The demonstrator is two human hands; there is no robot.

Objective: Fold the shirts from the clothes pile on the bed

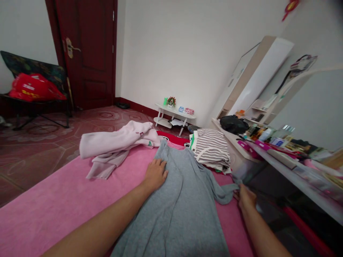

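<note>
Head view: left hand (pixel 156 175) flat on grey knit shirt (pixel 184 203); right hand (pixel 247 198) seemingly clamps twisted sleeve (pixel 223 192).

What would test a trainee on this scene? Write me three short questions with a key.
1. Which hand grips the sleeve of the gray garment? A) left hand, B) right hand.
2. True or false: in the picture, the striped clothing lies to the right of the pale pink garment.
3. Fill in: the red bag rests on a ____.

Key: 1. B; 2. true; 3. chair.
</note>
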